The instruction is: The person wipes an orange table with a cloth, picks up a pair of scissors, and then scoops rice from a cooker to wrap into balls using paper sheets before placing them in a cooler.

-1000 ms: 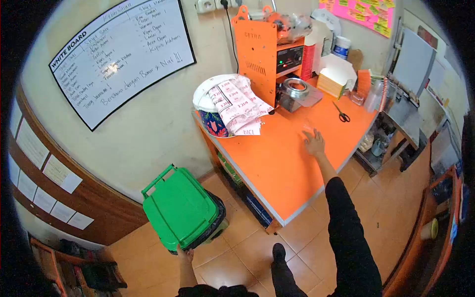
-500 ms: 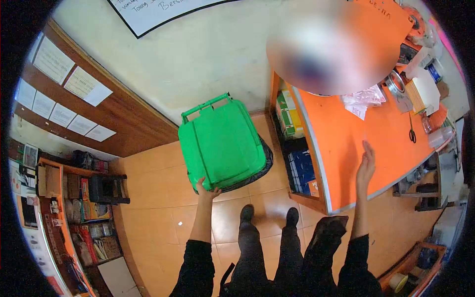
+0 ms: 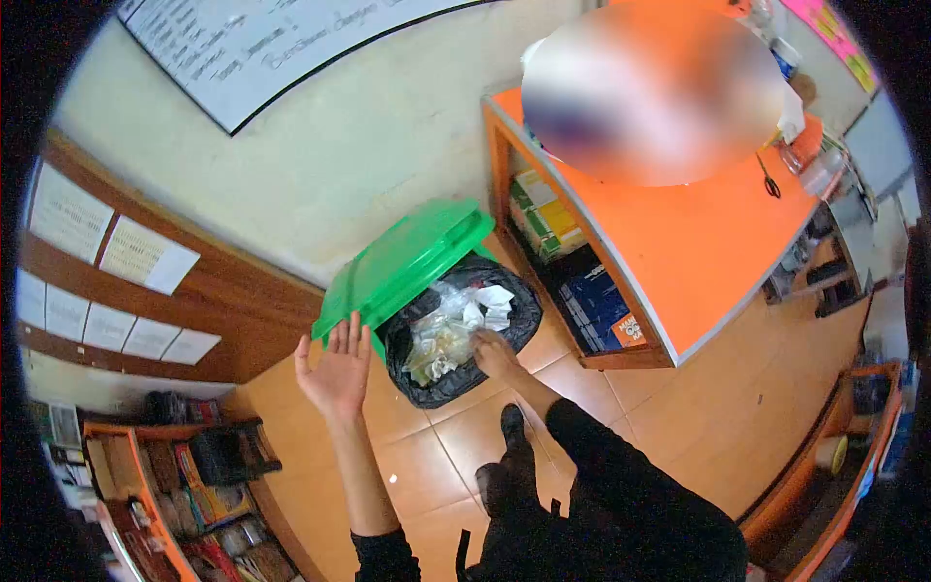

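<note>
The green lid (image 3: 402, 257) of the bin stands raised and tilted back toward the wall. Beneath it, a black bag (image 3: 524, 315) lines the bin, with crumpled paper and clear plastic (image 3: 448, 330) inside. My left hand (image 3: 337, 373) is open, palm up and fingers spread, at the lid's lower left edge; whether it touches the lid is unclear. My right hand (image 3: 495, 355) reaches over the bin's right side to the trash, its fingers bent and partly hidden against the papers. What it holds, if anything, cannot be made out.
An orange table (image 3: 679, 252) with shelves below stands at the right, with scissors (image 3: 769, 182) on top. A shelf unit (image 3: 145, 485) stands at lower left. Tiled floor (image 3: 427, 466) lies around my feet. A blurred patch hides part of the table.
The bin lid has opened, showing the trash inside. My right hand has moved from over the table down to the bin. My left hand has turned palm up. The view has shifted.
</note>
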Motion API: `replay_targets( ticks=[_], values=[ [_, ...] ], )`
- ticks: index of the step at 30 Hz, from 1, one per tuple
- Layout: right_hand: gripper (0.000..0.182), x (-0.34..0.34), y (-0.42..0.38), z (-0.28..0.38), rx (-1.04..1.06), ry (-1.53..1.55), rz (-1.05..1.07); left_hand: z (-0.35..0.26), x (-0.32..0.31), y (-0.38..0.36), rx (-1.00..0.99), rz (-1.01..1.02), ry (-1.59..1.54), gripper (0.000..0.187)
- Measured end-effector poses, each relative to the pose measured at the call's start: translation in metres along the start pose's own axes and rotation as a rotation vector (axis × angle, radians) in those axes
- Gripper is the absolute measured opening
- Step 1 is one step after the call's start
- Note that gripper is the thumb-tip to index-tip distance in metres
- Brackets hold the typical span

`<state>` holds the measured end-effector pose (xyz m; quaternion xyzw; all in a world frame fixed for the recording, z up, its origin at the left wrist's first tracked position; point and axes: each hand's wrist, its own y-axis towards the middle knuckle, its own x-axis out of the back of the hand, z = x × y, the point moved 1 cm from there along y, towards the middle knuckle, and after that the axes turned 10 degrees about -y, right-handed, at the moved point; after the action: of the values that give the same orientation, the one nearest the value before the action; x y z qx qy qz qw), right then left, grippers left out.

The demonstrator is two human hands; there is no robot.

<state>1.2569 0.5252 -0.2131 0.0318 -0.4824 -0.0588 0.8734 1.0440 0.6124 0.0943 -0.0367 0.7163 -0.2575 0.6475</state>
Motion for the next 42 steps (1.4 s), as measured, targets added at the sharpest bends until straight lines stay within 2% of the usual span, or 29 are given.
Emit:
replay_targets(
  ticks=[1, 2, 3, 5, 7, 8, 10, 12, 13, 14, 17, 19, 20, 21, 23, 24, 25, 27, 28, 29, 31, 32, 34, 35, 37, 38, 39, 40, 42],
  values=[
    [0.039, -0.022, 0.011, -0.011, 0.085, -0.250, 0.159, -0.002, -0.003, 0.002, -0.003, 0.023, 0.015, 0.093],
    [0.029, -0.039, 0.011, -0.014, 0.017, -0.283, -0.036, -0.005, 0.000, -0.001, 0.011, 0.042, 0.033, 0.099],
    [0.025, -0.060, 0.021, -0.020, -0.102, -0.240, 0.081, -0.005, 0.003, -0.002, 0.010, 0.036, 0.063, 0.100],
    [0.022, -0.040, 0.018, -0.010, -0.024, -0.235, -0.135, -0.005, 0.025, -0.002, 0.031, 0.035, 0.128, 0.103],
    [0.021, 0.033, 0.000, 0.012, -0.045, 0.064, -0.029, 0.004, 0.050, -0.005, 0.033, -0.060, 0.119, 0.104],
    [0.023, 0.050, -0.017, 0.013, -0.021, 0.047, -0.130, 0.010, 0.062, -0.006, 0.013, -0.118, 0.099, 0.105],
    [0.024, 0.070, -0.055, 0.003, 0.003, 0.111, -0.198, 0.032, 0.096, -0.002, -0.229, -0.288, 0.117, 0.092],
    [0.018, 0.095, -0.122, -0.016, -0.027, 0.292, -0.099, -0.007, 0.191, 0.042, -0.087, -0.189, 0.188, 0.082],
    [0.014, 0.107, -0.168, -0.029, -0.044, 0.381, -0.032, 0.040, 0.180, 0.021, -0.114, -0.196, 0.224, 0.069],
    [0.012, 0.091, -0.225, -0.042, -0.048, 0.278, -0.358, 0.094, 0.167, -0.016, -0.140, -0.207, 0.259, 0.058],
    [0.027, 0.092, -0.431, -0.100, -0.403, 0.410, 0.310, 0.222, 0.150, -0.083, 0.034, -0.334, 0.477, 0.055],
    [0.032, 0.137, -0.566, -0.123, -0.740, 0.563, 0.584, 0.339, 0.111, -0.167, 0.567, 0.210, 0.803, 0.038],
    [0.035, 0.161, -0.627, -0.125, -0.905, 0.658, 0.689, 0.385, 0.137, -0.176, 0.870, 0.462, 0.894, 0.078],
    [0.038, 0.197, -0.678, -0.117, -1.059, 0.764, 0.771, 0.457, 0.128, -0.237, 1.150, 1.004, 0.912, 0.081],
    [0.043, 0.286, -0.753, -0.085, -1.312, 0.946, 0.834, 0.567, 0.113, -0.353, 1.791, 1.303, 0.565, 0.096],
    [0.046, 0.307, -0.784, -0.075, -1.410, 1.024, 0.800, 0.610, 0.063, -0.429, 1.912, 1.525, 0.477, 0.083],
    [0.048, 0.317, -0.810, -0.068, -1.499, 1.095, 0.695, 0.646, 0.043, -0.472, 2.036, 1.736, 0.312, 0.073],
    [0.052, 0.253, -0.870, -0.085, -1.547, 1.275, 0.283, 0.718, 0.031, -0.533, 2.214, 2.122, -0.196, 0.054],
    [0.052, 0.232, -0.887, -0.092, -1.634, 1.255, 0.152, 0.746, 0.032, -0.553, 2.237, 2.172, -0.239, 0.047],
    [0.048, 0.236, -0.898, -0.080, -1.514, 1.155, -0.115, 0.769, 0.030, -0.569, 2.249, 2.214, -0.258, 0.044],
    [0.043, 0.220, -0.916, -0.074, -1.623, 1.097, -0.315, 0.822, 0.001, -0.608, 1.803, 2.622, 0.011, 0.035],
    [0.043, 0.210, -0.921, -0.075, -1.615, 1.114, -0.302, 0.853, -0.002, -0.621, 1.395, 2.736, 0.127, 0.031],
    [0.040, 0.150, -0.956, -0.079, -1.727, 1.172, -0.576, 0.911, -0.006, -0.642, 0.716, 2.673, 0.383, 0.025],
    [0.038, 0.118, -0.979, -0.091, -1.473, 0.820, -0.552, 0.938, -0.011, -0.649, 0.461, 2.537, 0.523, 0.024],
    [0.034, 0.018, -1.038, -0.121, -1.093, -0.187, -0.535, 1.000, -0.018, -0.653, 0.196, 2.290, 0.661, 0.021],
    [0.031, 0.079, -1.035, -0.113, -1.452, 0.794, -0.618, 1.025, -0.021, -0.651, 0.131, 2.191, 0.646, 0.023],
    [0.027, 0.125, -1.039, -0.100, -1.980, 1.561, -1.004, 1.042, -0.029, -0.648, 0.115, 2.114, 0.545, 0.025],
    [0.026, 0.139, -1.043, -0.101, -2.071, 1.484, -1.308, 1.056, -0.035, -0.647, 0.112, 2.046, 0.423, 0.028],
    [0.026, 0.189, -1.066, -0.125, -2.065, 1.170, -1.558, 1.081, -0.068, -0.642, 0.268, 1.869, -0.005, 0.034]
  ],
)
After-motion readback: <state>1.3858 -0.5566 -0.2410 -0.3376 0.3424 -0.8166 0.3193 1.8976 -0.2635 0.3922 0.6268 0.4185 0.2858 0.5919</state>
